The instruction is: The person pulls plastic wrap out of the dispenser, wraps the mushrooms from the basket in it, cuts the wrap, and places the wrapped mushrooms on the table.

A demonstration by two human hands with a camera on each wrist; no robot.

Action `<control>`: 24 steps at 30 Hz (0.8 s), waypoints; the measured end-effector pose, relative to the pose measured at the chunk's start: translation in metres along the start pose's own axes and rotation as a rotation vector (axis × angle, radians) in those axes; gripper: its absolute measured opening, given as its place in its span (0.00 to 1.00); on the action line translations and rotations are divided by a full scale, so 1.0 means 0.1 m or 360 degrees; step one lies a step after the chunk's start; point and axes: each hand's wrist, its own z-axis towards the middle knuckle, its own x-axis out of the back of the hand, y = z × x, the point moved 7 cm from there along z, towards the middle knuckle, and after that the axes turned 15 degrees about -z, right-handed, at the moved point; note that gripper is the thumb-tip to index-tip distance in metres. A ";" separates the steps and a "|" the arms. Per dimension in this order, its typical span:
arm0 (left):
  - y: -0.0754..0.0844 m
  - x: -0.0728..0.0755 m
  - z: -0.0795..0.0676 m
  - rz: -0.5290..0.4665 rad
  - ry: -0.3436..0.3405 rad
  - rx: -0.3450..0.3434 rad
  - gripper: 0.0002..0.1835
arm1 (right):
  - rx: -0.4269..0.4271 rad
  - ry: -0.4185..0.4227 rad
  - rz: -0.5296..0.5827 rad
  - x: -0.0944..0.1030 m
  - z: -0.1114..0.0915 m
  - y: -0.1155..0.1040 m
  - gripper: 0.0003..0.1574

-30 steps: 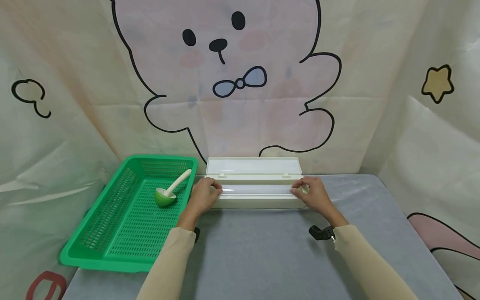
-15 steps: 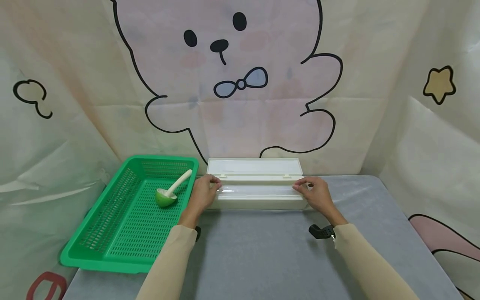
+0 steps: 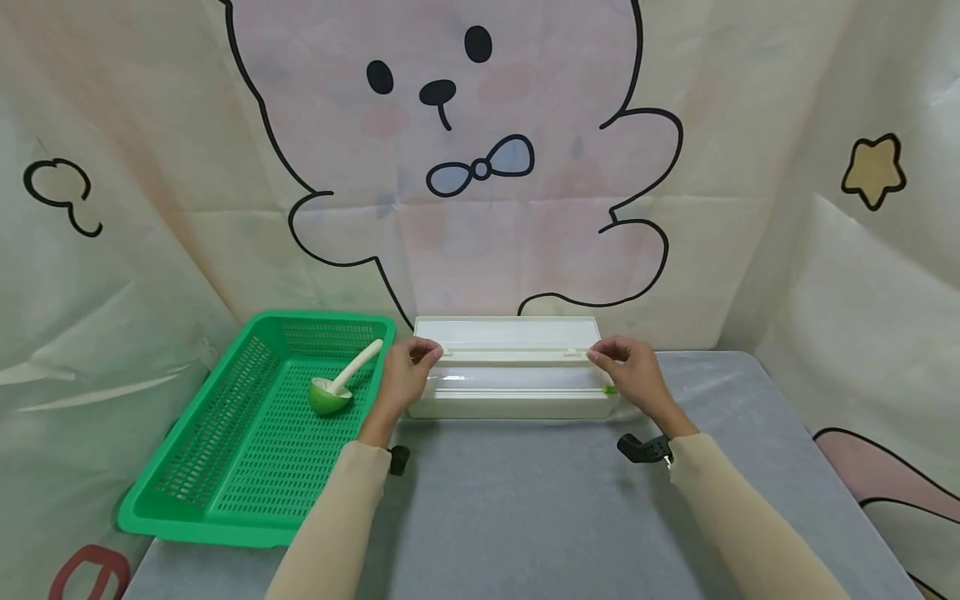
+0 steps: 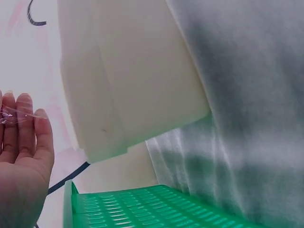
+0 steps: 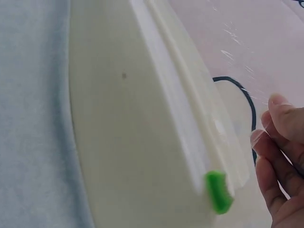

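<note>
A cream plastic-wrap dispenser [image 3: 513, 407] stands at the table's back edge, its lid [image 3: 507, 332] raised. My left hand [image 3: 405, 371] is above its left end, thumb and index finger pinching a corner of clear plastic wrap [image 4: 16, 115]. Across from it, my right hand [image 3: 636, 373] pinches the film's other corner above the right end. The right wrist view shows the clear wrap [image 5: 230, 50] stretching from those fingertips, with faint creases. A green slide cutter [image 5: 218, 192] sits at the right end of the dispenser's cutting rail [image 3: 517, 390].
On the left lies a green perforated basket [image 3: 247, 533] holding a ladle [image 3: 330, 396] with a green bowl and white handle. A grey cloth [image 3: 517, 508] covers the table. Behind it hangs a printed curtain [image 3: 480, 242], close to the lid.
Both hands have risen from the roll toward the lid hinge, drawing the plastic wrap up with them. The green slide cutter now shows beside the right hand.
</note>
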 end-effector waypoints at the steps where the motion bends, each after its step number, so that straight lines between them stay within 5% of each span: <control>1: 0.02 0.00 0.01 -0.0026 0.0007 -0.0010 0.08 | -0.0013 -0.0006 0.0009 0.01 0.01 0.00 0.11; 17: 0.39 0.06 0.15 -0.0172 0.0090 -0.0171 0.08 | -0.0101 0.0082 0.0111 0.26 0.17 -0.14 0.15; 24: 0.55 0.09 0.20 -0.0161 0.0102 -0.0203 0.09 | -0.0039 0.0158 0.0149 0.41 0.24 -0.28 0.14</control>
